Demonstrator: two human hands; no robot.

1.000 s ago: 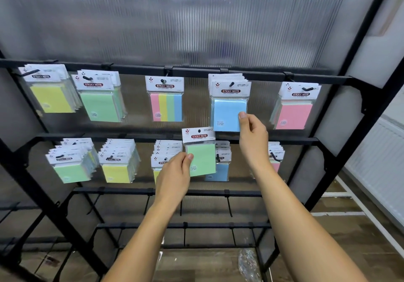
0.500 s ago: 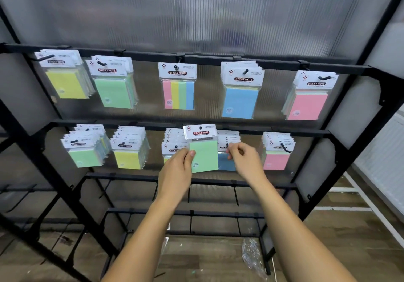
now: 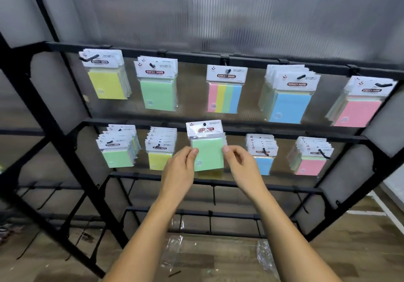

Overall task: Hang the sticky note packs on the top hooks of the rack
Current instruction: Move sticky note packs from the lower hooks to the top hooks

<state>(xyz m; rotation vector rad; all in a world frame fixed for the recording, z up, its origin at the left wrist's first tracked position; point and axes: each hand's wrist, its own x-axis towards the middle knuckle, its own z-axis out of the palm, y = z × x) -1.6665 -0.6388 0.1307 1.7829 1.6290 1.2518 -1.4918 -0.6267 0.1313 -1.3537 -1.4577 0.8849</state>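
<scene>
Both hands, left hand [image 3: 179,168] and right hand [image 3: 242,165], pinch a green cellophane-wrapped sticky note pack [image 3: 207,148] at its edges before the middle rail; five top black hooks already carry packs, this one unhung.

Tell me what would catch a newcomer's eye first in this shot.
Both hands, left and right, pinch a green sticky note pack at centre, before the lower row. Above, a top row of bright packs hangs from the black rack, the striped pack in the middle.

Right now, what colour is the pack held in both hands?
Light green sticky note pack, white header card; head view.
</scene>
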